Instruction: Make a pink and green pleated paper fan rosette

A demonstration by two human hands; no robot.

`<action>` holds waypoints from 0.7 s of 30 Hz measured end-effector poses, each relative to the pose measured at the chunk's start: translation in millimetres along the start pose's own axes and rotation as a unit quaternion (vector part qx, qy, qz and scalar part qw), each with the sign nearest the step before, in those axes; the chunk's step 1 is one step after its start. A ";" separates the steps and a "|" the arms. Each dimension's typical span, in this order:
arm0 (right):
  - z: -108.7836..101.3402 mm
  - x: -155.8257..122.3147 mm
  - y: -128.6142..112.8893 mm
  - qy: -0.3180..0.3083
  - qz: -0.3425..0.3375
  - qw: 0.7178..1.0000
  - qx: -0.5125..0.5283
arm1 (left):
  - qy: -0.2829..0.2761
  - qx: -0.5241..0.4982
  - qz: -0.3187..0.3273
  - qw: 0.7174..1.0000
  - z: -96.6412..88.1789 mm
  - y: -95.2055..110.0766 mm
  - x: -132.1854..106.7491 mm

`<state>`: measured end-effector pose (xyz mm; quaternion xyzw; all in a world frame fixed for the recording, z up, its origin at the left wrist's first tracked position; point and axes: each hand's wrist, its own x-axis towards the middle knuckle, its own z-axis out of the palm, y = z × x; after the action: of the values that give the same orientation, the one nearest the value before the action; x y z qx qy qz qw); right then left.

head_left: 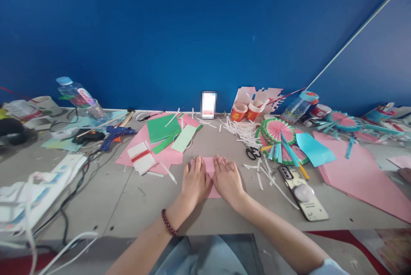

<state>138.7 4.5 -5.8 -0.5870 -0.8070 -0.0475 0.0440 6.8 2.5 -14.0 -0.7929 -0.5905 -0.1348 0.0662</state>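
Observation:
A small sheet of pink paper (209,164) lies on the table in front of me, partly covered by both hands. My left hand (196,181) is on its left half, with bent fingers closed on the far edge. On the right half, my right hand (227,179) has its fingers curled together over that same far edge. The thumbs come close to each other at the middle of the sheet. The paper's near end sticks out below the hands. What the fingertips grip underneath is hidden.
Green paper (163,128) and pink sheets lie at left, near a blue glue gun (117,134). Black-handled scissors (253,152), white paper strips (245,131), a pleated paper fan (278,133) and a phone (316,210) sit at right. A power strip (54,189) trails cables.

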 end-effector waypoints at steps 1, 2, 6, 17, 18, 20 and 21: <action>-0.3 -0.1 0.0 0.000 -0.001 1.000 0.000 | -0.002 0.000 0.001 1.000 -1.0 0.0 0.8; -0.5 -0.1 -0.1 0.000 -0.002 1.000 0.000 | -0.001 0.001 0.004 1.000 -1.9 -0.1 1.3; -0.8 0.3 -0.5 0.003 -0.002 1.000 -0.003 | 0.009 0.010 0.000 1.000 -3.5 -0.1 1.1; -0.9 0.7 -0.5 0.004 -0.002 1.000 -0.007 | -0.002 0.014 -0.003 1.000 -9.0 1.1 1.1; -0.8 0.7 -0.7 0.004 -0.002 1.000 -0.007 | -0.001 0.014 -0.002 1.000 -8.0 0.7 1.1; -0.4 0.8 -0.9 0.005 -0.003 1.000 -0.009 | -0.001 0.016 0.001 1.000 -5.5 -0.3 1.0; -0.1 0.8 -1.0 0.007 -0.004 1.000 -0.009 | 0.000 0.017 0.004 1.000 -4.3 -0.8 0.8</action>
<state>137.5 4.9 -5.5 -0.5839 -0.8084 -0.0592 0.0442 5.6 2.4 -9.8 -0.7939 -0.5897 -0.1246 0.0803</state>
